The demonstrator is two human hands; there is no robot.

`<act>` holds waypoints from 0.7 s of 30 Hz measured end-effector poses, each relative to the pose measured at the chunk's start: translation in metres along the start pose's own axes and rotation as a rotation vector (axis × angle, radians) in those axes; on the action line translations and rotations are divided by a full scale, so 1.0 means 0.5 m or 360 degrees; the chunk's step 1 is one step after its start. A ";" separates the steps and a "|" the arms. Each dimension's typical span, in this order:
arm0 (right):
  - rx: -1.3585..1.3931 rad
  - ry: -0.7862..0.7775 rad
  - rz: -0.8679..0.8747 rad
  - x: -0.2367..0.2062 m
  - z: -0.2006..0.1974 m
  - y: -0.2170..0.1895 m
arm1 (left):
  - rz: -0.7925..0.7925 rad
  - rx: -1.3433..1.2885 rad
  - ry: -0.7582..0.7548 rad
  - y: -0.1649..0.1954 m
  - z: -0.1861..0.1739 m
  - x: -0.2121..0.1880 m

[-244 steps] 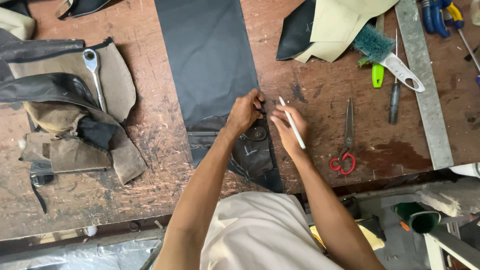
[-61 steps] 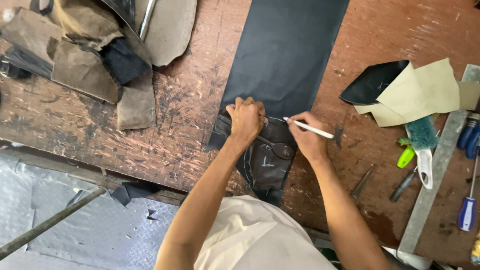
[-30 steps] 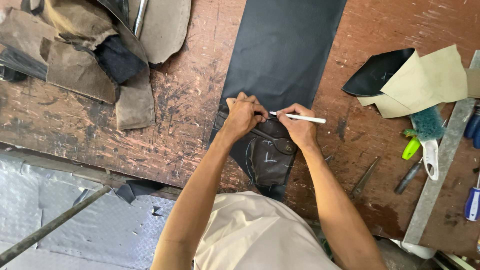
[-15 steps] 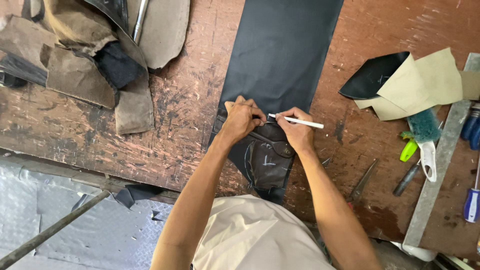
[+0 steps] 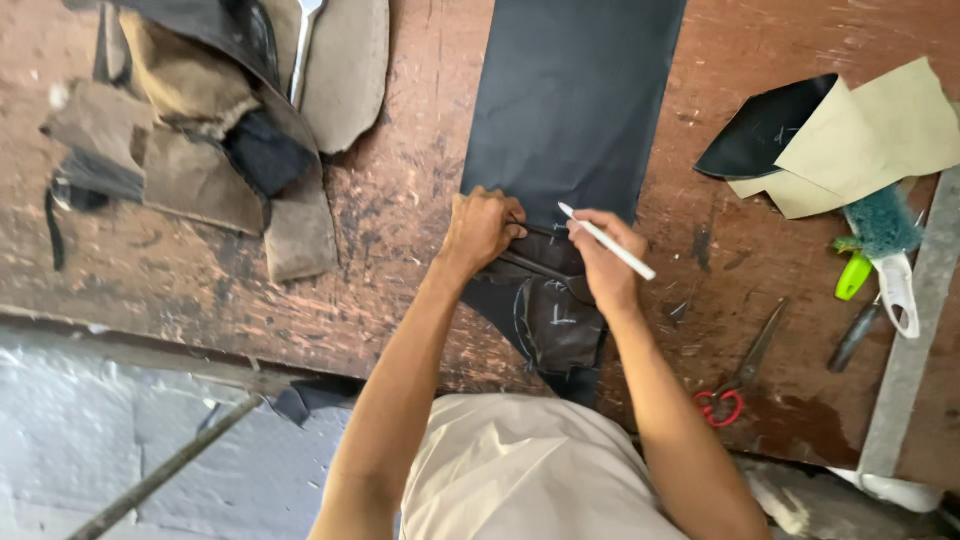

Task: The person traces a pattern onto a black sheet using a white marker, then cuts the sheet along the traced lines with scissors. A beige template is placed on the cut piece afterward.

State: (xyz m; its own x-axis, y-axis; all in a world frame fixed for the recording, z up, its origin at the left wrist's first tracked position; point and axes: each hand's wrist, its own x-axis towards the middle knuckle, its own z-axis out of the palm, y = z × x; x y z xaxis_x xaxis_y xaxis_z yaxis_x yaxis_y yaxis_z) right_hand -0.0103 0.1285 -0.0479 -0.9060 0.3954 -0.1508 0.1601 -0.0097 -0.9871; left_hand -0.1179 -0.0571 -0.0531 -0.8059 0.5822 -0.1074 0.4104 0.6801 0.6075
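dark sheet [image 5: 575, 95] under left hand [image 5: 482, 228], right hand [image 5: 600, 262]

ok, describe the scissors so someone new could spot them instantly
Start at the long dark sheet running down the middle of the wooden workbench, then go right past the right hand holding the white marking pen. The scissors lie near the bench's front edge, the only tool with red handle loops.

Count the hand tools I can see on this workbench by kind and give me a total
White marking pens: 1, in the right hand, pen
Scissors: 1, red-handled
Brushes: 1, teal bristles
Wrenches: 1, on the scrap pile
Metal rulers: 1
Dark-handled tools: 1, kind unclear
Total: 6
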 end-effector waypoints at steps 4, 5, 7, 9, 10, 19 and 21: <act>-0.0002 0.0226 0.0144 -0.041 0.059 -0.017 | -0.0087 0.0120 0.0058 0.005 0.008 0.012; -0.0081 0.0277 0.0146 -0.049 0.073 -0.021 | -0.0117 0.0107 0.0048 0.007 0.007 0.012; -0.0264 0.0375 0.0112 -0.058 0.094 -0.028 | -0.0170 0.0087 0.0040 0.008 -0.002 0.012; -0.0477 0.0475 0.0056 -0.067 0.111 -0.033 | -0.0164 0.0085 0.0031 0.005 -0.018 0.012; -0.0499 0.0537 0.0071 -0.071 0.117 -0.034 | -0.0158 0.0081 0.0027 0.004 -0.027 0.014; -0.0614 0.0926 -0.0001 -0.072 0.129 -0.024 | -0.0299 -0.0020 -0.0074 -0.004 -0.064 0.019; -0.0606 0.0968 -0.0098 -0.069 0.137 -0.021 | -0.0279 -0.0060 -0.0119 -0.012 -0.067 0.028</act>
State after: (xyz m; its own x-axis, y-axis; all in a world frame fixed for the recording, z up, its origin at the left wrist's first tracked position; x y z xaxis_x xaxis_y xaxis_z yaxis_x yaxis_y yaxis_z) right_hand -0.0076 0.0521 -0.0359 -0.5569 0.8275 0.0711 0.3414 0.3061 -0.8887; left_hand -0.1459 -0.0678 -0.0317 -0.8292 0.4888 -0.2713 0.2493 0.7577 0.6032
